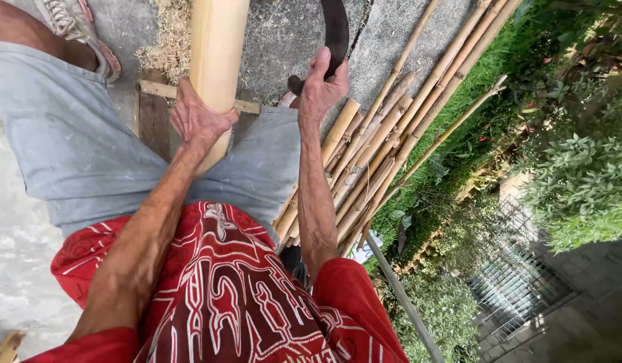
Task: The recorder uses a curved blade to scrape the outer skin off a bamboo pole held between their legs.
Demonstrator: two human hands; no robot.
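Concrete ground lies under the seated person, with shavings (168, 47) scattered beyond the left hand (198, 121). That hand is wrapped around a thick, pale bamboo pole (215, 60) propped against the lap; its visible surface looks smooth and already pared. The right hand (321, 87) is closed on the handle of a dark curved blade (335, 30), raised clear of the pole. Thin bamboo canes (391, 134) are stacked just right of that hand, apparently awaiting work.

The left hand (198, 121) grips a thick pale bamboo pole (215, 60); right of the pole, the right hand (319, 91) holds a dark curved blade (335, 30).
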